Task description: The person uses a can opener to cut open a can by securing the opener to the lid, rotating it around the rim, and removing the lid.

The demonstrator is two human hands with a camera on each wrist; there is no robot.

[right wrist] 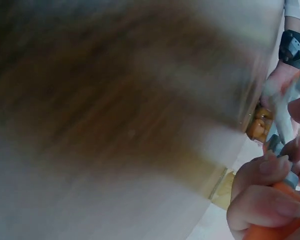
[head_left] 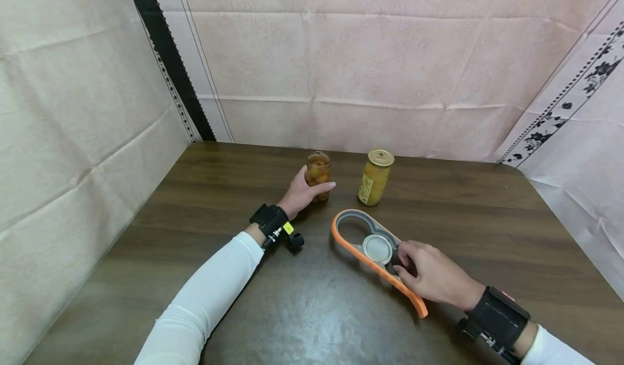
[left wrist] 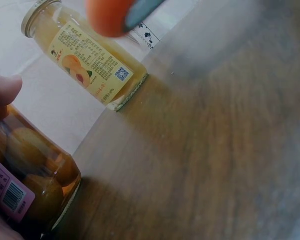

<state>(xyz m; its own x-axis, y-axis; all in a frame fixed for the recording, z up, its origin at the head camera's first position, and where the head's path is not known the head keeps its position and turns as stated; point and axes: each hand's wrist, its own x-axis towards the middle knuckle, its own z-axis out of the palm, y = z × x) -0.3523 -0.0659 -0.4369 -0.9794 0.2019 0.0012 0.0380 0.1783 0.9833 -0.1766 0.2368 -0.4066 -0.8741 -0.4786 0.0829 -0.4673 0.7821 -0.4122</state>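
Note:
My left hand point(head_left: 298, 194) holds a glass jar of round brown fruit point(head_left: 319, 171) near the back of the table. In the left wrist view, the fingers wrap around this jar point(left wrist: 32, 150), which has a pink label with a barcode. No lid shows on its rim in the head view. My right hand point(head_left: 434, 273) grips an orange and grey jar opener point(head_left: 377, 268) above the table, in front of the jars. A pale round disc like a jar lid point(head_left: 377, 248) sits within the opener's grey frame.
A lidded jar of yellow fruit point(head_left: 376, 178) stands to the right of the held jar, with a gold lid and a peach label point(left wrist: 90, 65). The brown wooden table point(head_left: 205, 219) meets pale cloth walls point(head_left: 390, 56) at the back and sides.

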